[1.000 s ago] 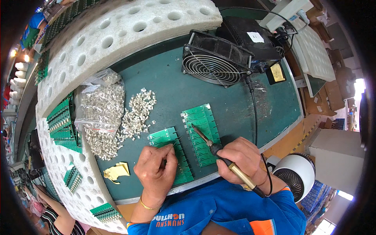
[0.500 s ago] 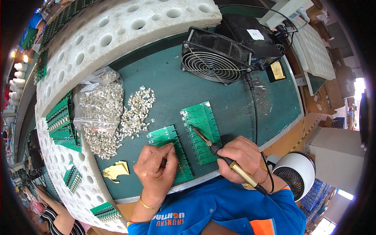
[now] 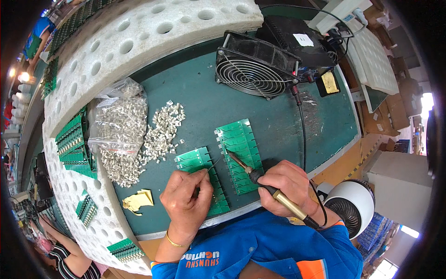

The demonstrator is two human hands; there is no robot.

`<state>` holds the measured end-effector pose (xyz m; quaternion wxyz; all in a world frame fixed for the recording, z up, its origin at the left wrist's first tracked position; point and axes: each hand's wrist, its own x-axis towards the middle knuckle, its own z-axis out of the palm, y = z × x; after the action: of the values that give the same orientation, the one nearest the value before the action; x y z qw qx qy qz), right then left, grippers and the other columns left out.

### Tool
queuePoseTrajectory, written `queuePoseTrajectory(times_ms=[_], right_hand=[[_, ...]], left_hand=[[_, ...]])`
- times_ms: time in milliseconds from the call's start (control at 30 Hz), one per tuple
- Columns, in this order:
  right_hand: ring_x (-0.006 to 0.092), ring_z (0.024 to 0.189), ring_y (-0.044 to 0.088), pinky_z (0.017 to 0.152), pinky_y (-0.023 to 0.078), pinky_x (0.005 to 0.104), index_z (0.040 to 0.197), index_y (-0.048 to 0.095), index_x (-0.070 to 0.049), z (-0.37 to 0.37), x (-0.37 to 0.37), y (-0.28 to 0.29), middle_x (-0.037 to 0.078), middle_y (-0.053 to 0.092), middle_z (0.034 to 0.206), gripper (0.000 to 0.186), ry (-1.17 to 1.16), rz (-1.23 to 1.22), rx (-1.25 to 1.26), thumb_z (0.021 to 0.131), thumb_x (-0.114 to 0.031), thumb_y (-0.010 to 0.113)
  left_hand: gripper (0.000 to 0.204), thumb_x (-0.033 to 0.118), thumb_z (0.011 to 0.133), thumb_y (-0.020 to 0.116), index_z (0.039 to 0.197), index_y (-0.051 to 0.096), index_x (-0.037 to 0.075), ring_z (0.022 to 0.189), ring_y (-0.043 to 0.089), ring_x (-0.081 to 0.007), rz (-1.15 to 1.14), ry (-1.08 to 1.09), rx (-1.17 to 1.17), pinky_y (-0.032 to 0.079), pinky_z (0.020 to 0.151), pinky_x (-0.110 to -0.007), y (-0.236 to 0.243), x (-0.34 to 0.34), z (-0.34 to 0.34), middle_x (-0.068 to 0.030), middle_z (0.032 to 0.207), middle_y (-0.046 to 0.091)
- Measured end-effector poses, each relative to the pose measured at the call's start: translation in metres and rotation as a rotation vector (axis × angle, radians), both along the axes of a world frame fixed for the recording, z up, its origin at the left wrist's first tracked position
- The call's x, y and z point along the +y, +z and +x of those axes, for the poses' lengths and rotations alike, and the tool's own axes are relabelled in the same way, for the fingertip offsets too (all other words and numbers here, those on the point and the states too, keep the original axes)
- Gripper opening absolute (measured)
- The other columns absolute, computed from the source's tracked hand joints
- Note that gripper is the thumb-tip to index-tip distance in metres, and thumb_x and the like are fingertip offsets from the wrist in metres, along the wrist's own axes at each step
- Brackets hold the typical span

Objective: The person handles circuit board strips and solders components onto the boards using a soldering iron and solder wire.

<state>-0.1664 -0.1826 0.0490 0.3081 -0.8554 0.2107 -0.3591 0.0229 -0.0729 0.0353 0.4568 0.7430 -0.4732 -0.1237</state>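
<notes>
1. Tabletop [image 3: 200, 97] is partly hidden by white foam [image 3: 158, 23].
2. Soldering iron [image 3: 289, 205] is clamped in the right hand [image 3: 283, 186], its middle covered; contact between tip and right circuit board [image 3: 246, 149] cannot be told.
3. Left circuit board [image 3: 196, 160] is half hidden by the left hand [image 3: 186, 195].
4. Thin strand [image 3: 214, 164] is pinched between left fingertips, its end unclear.

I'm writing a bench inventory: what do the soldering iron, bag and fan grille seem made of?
Soldering iron: gold-toned sleeve, probably metal, given its sheen; black grip, perhaps rubber. Bag: thin, glossy plastic film, transparent and crinkled. Fan grille: silvery metal wire, judging by its bright rings.
</notes>
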Motion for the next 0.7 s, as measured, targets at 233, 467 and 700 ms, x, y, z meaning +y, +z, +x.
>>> queuePoseTrajectory(times_ms=[233,467,700], right_hand=[[0.0254,0.059,0.061,0.054,0.048,0.0343,0.091,0.064,-0.002,0.0,-0.0008,0.0,0.01,0.063,0.073,0.033,0.009,0.009,-0.009,0.061,0.004,0.073],[0.0252,0.059,0.061,0.054,0.048,0.0343,0.092,0.064,-0.002,-0.0002,-0.0004,-0.0004,0.01,0.063,0.074,0.033,0.004,0.006,-0.004,0.061,0.004,0.073],[0.0249,0.059,0.061,0.054,0.048,0.0341,0.092,0.064,-0.002,0.0014,-0.0013,0.0008,0.01,0.063,0.073,0.033,0.004,0.001,-0.009,0.061,0.004,0.074]], left_hand=[[0.015,-0.007,0.074,0.074,0.088,0.073,0.0,0.054,0.048,-0.0091,-0.019,-0.008,-0.043,0.035,0.048,-0.024,-0.0013,-0.0007,-0.0009,-0.0039,0.067,0.055],[0.016,-0.007,0.073,0.074,0.087,0.073,0.001,0.052,0.048,-0.0101,-0.016,-0.017,-0.037,0.036,0.048,-0.025,0.001,-0.0016,-0.0016,-0.0043,0.066,0.054],[0.017,-0.004,0.072,0.075,0.087,0.073,0.003,0.05,0.054,-0.0147,-0.03,-0.017,-0.089,0.042,0.046,-0.027,-0.0008,-0.0027,-0.001,-0.0061,0.065,0.056]])
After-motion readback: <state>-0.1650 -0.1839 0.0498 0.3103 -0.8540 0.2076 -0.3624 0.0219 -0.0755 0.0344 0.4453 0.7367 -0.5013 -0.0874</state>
